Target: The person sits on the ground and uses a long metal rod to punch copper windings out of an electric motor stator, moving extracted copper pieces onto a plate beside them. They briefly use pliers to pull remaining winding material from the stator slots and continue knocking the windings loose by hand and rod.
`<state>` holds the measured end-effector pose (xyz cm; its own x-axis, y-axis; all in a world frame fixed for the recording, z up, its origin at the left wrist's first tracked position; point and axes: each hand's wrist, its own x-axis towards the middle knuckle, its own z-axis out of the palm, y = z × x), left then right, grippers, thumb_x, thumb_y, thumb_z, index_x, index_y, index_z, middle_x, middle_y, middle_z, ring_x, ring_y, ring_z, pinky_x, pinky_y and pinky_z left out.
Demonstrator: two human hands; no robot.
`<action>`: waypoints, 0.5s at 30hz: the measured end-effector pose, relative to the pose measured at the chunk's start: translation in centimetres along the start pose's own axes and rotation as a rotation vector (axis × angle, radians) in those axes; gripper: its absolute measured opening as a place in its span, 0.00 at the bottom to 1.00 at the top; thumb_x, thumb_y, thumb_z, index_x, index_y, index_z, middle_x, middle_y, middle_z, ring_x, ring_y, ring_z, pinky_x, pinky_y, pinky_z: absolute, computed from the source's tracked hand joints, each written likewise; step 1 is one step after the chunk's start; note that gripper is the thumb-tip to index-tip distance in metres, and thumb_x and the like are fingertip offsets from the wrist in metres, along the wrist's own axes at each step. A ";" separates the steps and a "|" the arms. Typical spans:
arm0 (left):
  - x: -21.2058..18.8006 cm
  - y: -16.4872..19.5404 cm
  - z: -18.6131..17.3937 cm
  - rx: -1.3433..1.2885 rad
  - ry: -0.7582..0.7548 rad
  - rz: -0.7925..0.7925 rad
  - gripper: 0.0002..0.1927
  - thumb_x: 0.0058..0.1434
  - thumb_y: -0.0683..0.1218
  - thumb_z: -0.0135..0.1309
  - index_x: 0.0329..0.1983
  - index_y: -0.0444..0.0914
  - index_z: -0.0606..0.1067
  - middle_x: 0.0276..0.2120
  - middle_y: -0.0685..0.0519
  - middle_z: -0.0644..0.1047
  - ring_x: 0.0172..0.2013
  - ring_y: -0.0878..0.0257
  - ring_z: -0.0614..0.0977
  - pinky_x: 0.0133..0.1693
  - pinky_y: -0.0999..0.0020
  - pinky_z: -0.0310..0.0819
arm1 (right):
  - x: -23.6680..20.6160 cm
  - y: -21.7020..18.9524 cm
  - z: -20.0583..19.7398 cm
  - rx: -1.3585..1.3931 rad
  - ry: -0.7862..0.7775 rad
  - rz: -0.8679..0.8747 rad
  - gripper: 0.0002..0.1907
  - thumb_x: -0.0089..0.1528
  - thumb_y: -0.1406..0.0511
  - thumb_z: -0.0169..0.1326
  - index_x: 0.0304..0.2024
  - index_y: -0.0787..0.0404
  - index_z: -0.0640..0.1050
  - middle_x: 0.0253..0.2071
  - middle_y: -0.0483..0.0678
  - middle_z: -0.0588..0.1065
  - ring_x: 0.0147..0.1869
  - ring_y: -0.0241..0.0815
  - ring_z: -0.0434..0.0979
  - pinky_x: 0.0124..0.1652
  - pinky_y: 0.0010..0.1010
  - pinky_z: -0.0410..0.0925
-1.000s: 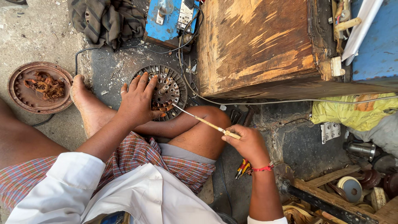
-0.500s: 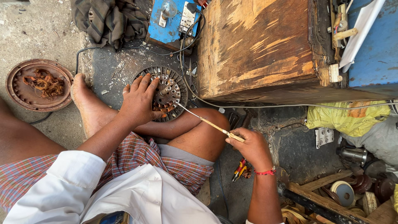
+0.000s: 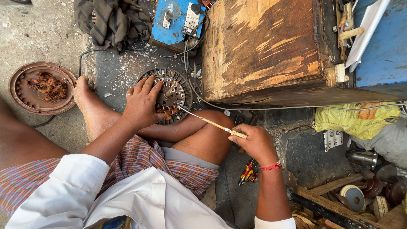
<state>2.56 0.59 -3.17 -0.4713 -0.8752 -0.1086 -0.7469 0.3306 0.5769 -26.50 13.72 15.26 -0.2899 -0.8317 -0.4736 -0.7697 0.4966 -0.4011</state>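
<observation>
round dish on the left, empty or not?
Not empty. The rusty round dish holds a tangle of copper wire near its middle.

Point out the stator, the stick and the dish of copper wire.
stator (image 3: 173,90): head view, on its slotted face by the hub.
stick (image 3: 207,120): head view, mid-shaft.
dish (image 3: 21,99): head view, on its bare rusty rim.

Left hand steadies stator; right hand holds stick.

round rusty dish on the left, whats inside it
Inside the rusty dish lies a loose tangle of copper wire; the dish's floor under it is hidden.
</observation>
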 end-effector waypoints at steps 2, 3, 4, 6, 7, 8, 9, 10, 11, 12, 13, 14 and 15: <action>0.1 0.2 -0.2 0.014 -0.021 -0.012 0.66 0.32 0.66 0.75 0.74 0.44 0.57 0.72 0.41 0.55 0.71 0.42 0.55 0.65 0.34 0.51 | 0.3 -0.3 -0.2 -0.065 0.031 -0.069 0.13 0.54 0.61 0.67 0.40 0.59 0.85 0.28 0.47 0.83 0.27 0.34 0.83 0.26 0.28 0.72; 0.2 0.3 -0.3 0.022 -0.031 -0.018 0.66 0.32 0.66 0.75 0.74 0.45 0.57 0.72 0.41 0.55 0.71 0.42 0.55 0.65 0.35 0.50 | 0.4 -0.4 -0.3 -0.097 0.047 -0.105 0.13 0.54 0.61 0.68 0.39 0.59 0.85 0.28 0.47 0.84 0.28 0.34 0.83 0.27 0.28 0.72; 0.2 0.4 -0.5 0.028 -0.027 -0.018 0.66 0.32 0.66 0.75 0.74 0.44 0.57 0.72 0.41 0.55 0.71 0.42 0.55 0.64 0.34 0.50 | 0.4 -0.4 -0.4 -0.068 0.031 -0.064 0.13 0.54 0.61 0.67 0.40 0.59 0.85 0.28 0.47 0.84 0.27 0.35 0.84 0.27 0.29 0.72; -0.1 0.8 -0.9 0.040 -0.020 -0.020 0.66 0.33 0.66 0.75 0.74 0.44 0.56 0.73 0.41 0.54 0.72 0.43 0.55 0.63 0.33 0.50 | 0.4 -0.3 -0.6 -0.010 -0.003 0.018 0.13 0.54 0.61 0.66 0.40 0.59 0.85 0.29 0.48 0.84 0.27 0.37 0.84 0.26 0.30 0.73; -0.5 1.0 -1.0 0.068 0.046 -0.016 0.64 0.34 0.66 0.74 0.72 0.43 0.59 0.72 0.38 0.54 0.71 0.42 0.55 0.62 0.32 0.50 | 0.4 -0.2 -0.7 -0.036 0.023 -0.051 0.13 0.54 0.61 0.67 0.40 0.59 0.85 0.29 0.48 0.84 0.28 0.37 0.85 0.27 0.30 0.73; -1.1 1.4 -1.1 0.096 0.112 -0.013 0.61 0.35 0.66 0.73 0.71 0.42 0.62 0.71 0.36 0.54 0.70 0.41 0.55 0.61 0.31 0.50 | 0.3 0.1 -0.7 -0.061 0.048 -0.120 0.13 0.54 0.61 0.67 0.40 0.59 0.85 0.29 0.48 0.84 0.29 0.36 0.85 0.28 0.29 0.72; -1.8 1.7 -1.1 0.125 0.176 -0.009 0.58 0.35 0.65 0.73 0.69 0.41 0.65 0.70 0.34 0.55 0.69 0.39 0.56 0.60 0.30 0.50 | 0.2 0.4 -0.8 -0.085 0.073 -0.189 0.13 0.54 0.61 0.68 0.39 0.60 0.85 0.29 0.48 0.84 0.31 0.35 0.85 0.29 0.29 0.72; -2.7 2.1 -1.0 0.091 0.252 0.005 0.50 0.41 0.63 0.71 0.65 0.40 0.67 0.68 0.35 0.59 0.69 0.40 0.59 0.63 0.32 0.51 | 0.1 0.8 -0.8 -0.080 0.072 -0.156 0.13 0.54 0.61 0.67 0.40 0.59 0.85 0.29 0.48 0.84 0.30 0.36 0.85 0.29 0.29 0.72; -3.6 2.5 -0.8 0.057 0.325 0.020 0.42 0.47 0.62 0.69 0.61 0.39 0.70 0.66 0.35 0.63 0.68 0.40 0.62 0.65 0.33 0.52 | 0.0 1.2 -0.6 -0.074 0.070 -0.122 0.13 0.55 0.61 0.67 0.40 0.59 0.85 0.29 0.48 0.84 0.29 0.36 0.85 0.29 0.29 0.72; -4.4 2.9 -0.6 0.024 0.396 0.034 0.34 0.53 0.60 0.67 0.58 0.38 0.73 0.64 0.36 0.68 0.67 0.41 0.65 0.67 0.35 0.53 | -0.1 1.6 -0.5 -0.066 0.067 -0.086 0.13 0.55 0.61 0.67 0.41 0.58 0.84 0.28 0.48 0.84 0.28 0.36 0.85 0.29 0.29 0.72; -4.9 3.3 -0.4 -0.006 0.276 0.015 0.30 0.56 0.60 0.64 0.56 0.38 0.74 0.58 0.39 0.71 0.62 0.43 0.70 0.63 0.39 0.59 | -0.2 2.0 -0.3 -0.056 0.074 -0.073 0.14 0.54 0.61 0.67 0.40 0.58 0.84 0.29 0.48 0.84 0.29 0.36 0.84 0.29 0.29 0.72; -5.1 3.8 0.0 -0.034 0.159 -0.003 0.27 0.60 0.60 0.62 0.53 0.38 0.75 0.51 0.41 0.75 0.56 0.46 0.74 0.58 0.42 0.64 | -0.3 2.4 0.0 -0.045 0.083 -0.063 0.14 0.54 0.61 0.67 0.40 0.58 0.85 0.29 0.47 0.84 0.29 0.36 0.84 0.29 0.30 0.72; -5.1 4.3 0.4 -0.062 0.042 -0.022 0.23 0.64 0.59 0.59 0.51 0.38 0.76 0.45 0.44 0.79 0.50 0.48 0.79 0.54 0.46 0.70 | -0.4 2.8 0.2 -0.035 0.092 -0.052 0.14 0.54 0.61 0.68 0.40 0.58 0.85 0.29 0.47 0.84 0.30 0.36 0.84 0.30 0.30 0.72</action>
<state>1.57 6.62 -0.52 -0.4338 -0.8966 -0.0888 -0.7257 0.2893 0.6242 -28.42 15.45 14.14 -0.2987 -0.8762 -0.3782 -0.8039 0.4446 -0.3951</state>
